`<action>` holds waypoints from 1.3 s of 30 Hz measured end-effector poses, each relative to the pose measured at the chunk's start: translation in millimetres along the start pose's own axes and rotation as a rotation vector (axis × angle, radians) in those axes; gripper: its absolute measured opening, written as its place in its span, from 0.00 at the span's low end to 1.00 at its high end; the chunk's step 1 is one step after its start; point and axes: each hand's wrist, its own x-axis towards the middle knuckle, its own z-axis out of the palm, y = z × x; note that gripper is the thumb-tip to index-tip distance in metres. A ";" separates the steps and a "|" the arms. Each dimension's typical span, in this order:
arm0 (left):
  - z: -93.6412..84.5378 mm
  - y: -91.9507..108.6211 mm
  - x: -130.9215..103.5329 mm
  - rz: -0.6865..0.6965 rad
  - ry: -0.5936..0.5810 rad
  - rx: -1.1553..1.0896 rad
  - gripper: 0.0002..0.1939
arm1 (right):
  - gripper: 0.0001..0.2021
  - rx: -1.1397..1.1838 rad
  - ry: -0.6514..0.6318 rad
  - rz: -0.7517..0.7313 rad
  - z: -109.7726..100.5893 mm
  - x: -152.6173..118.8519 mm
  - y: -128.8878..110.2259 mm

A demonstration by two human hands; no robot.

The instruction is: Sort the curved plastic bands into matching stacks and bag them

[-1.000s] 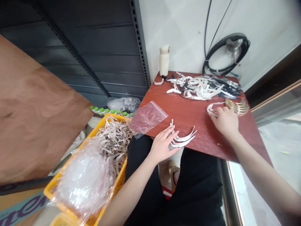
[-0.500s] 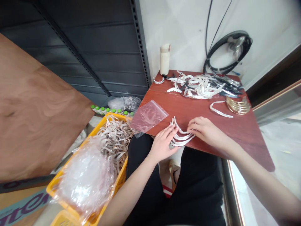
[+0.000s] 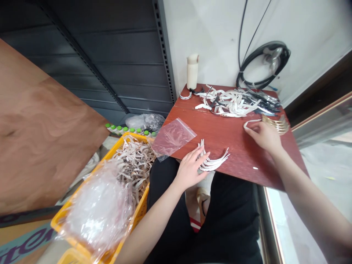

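Note:
At the near edge of the table, my left hand (image 3: 191, 167) curls over the left end of a small bundle of curved silver-white strips (image 3: 216, 163), with the fingers above and the thumb below. The free ends of those strips fan out to the right. My right hand (image 3: 265, 135) is over the table's right side, its fingers closed on a single curved silver-white strip (image 3: 249, 123). Its fingertips cover part of that strip. Just beyond the hand lies a bundle of curved gold strips (image 3: 279, 125).
A clear zip bag (image 3: 176, 135) lies on the red-brown table (image 3: 220, 130). White and black strips (image 3: 233, 102) are heaped at the back beside a cream bottle (image 3: 192, 71). Left of my legs, a yellow crate (image 3: 110, 150) holds loose strips and clear plastic (image 3: 99, 209).
My right hand has left the bundle at the near edge and moved right and away to the single curved strip. A small white piece now shows on the table. My left hand stays put.

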 end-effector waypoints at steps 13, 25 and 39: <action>-1.4 0.0 -0.4 0.015 -0.006 -0.007 0.36 | 0.12 0.219 -0.089 -0.551 -13.6 -53.2 -92.7; 0.0 -0.8 -0.6 0.024 -0.005 0.025 0.33 | 0.09 0.352 -0.313 -0.709 -3.5 -88.3 -115.1; -8.5 9.5 0.4 0.179 0.069 0.252 0.12 | 0.22 0.324 -0.243 -0.588 -7.1 -128.0 -138.6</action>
